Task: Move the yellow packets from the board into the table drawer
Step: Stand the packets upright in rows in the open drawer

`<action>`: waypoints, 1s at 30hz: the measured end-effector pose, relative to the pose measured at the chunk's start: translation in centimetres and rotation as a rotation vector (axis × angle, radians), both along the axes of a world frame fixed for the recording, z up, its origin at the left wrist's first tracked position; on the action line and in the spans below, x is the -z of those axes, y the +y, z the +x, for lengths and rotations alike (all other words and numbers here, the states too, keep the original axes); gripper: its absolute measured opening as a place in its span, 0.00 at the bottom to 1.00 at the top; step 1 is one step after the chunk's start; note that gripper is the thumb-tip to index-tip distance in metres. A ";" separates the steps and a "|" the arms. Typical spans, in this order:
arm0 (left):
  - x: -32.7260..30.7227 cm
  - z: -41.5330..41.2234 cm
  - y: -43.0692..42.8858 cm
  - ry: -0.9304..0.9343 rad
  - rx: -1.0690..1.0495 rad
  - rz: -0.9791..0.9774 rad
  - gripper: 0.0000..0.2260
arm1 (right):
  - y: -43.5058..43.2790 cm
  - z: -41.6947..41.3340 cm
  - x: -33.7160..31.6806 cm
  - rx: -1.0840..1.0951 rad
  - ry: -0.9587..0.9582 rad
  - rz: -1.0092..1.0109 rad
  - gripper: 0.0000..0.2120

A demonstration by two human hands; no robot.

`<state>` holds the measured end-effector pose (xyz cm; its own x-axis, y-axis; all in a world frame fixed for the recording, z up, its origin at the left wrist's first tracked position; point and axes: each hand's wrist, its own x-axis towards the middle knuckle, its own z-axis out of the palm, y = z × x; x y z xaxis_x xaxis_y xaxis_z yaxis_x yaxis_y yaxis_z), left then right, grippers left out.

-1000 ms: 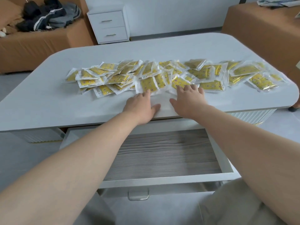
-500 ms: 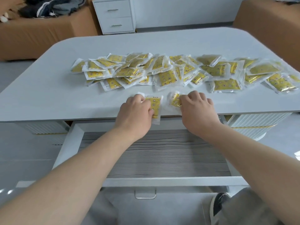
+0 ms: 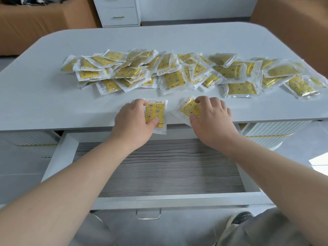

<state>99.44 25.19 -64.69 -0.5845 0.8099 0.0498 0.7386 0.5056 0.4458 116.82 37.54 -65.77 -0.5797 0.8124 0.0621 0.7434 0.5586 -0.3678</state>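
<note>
Grips one yellow packet [image 3: 155, 113] w/ L hand [image 3: 132, 121], fingers [image 3: 141, 103] curled over its top end, thumb on bottom end. Holds it partly over near edge of surface [image 3: 53, 107], above the pulled-out drawer [image 3: 168, 167]. Pinches second packet [image 3: 188, 109] w/ R hand [image 3: 212, 119] the same way, tilted, just beside the first, also at the edge. Behind both hands, apart from those two: heap of packets [image 3: 177, 75] spread in a long band across mid-surface.
</note>
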 end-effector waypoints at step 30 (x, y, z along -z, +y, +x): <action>-0.7 2.3 0.2 -0.440 -0.094 0.283 0.18 | 1.3 5.2 -3.3 -0.207 0.074 -0.341 0.18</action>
